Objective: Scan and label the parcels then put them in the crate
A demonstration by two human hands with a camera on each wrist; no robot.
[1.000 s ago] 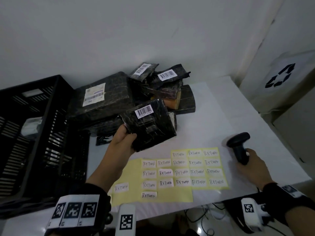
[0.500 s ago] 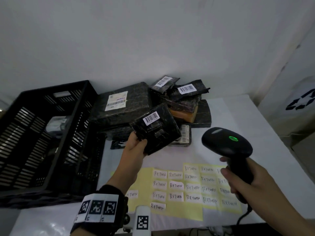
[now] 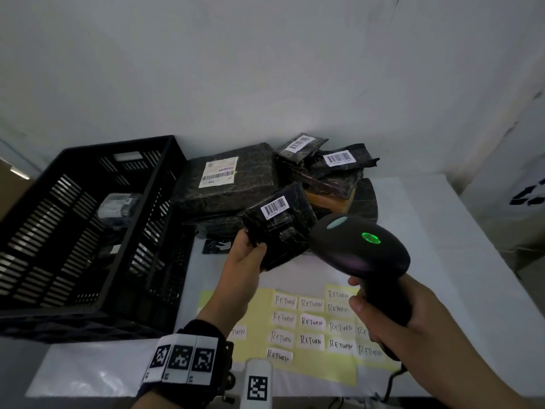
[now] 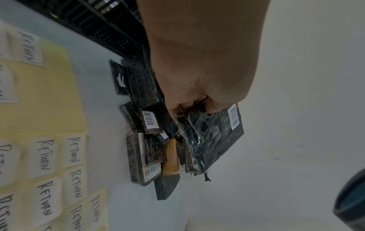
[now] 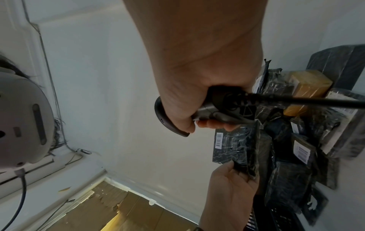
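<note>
1. Up comes the scanner point(image 3: 358, 246) since a second ago, off the table point(image 3: 442, 231) and now just right of the parcel point(image 3: 280, 227), green light lit.
2. Right hand point(image 3: 392, 317) wraps its fingers round the scanner's handle, cable trailing below.
3. Left hand point(image 3: 246, 256) pinches the parcel's lower corner, thumb on top, holding it tilted above the table with its barcode point(image 3: 275, 207) facing up.
4. Behind it, the parcel pile point(image 3: 236, 178) sits against the wall.
5. Crate point(image 3: 26, 276) stands at left with one wrapped item point(image 3: 116, 205) inside.
6. RETURN labels point(image 3: 311, 322) lie on yellow sheets below the hands.
</note>
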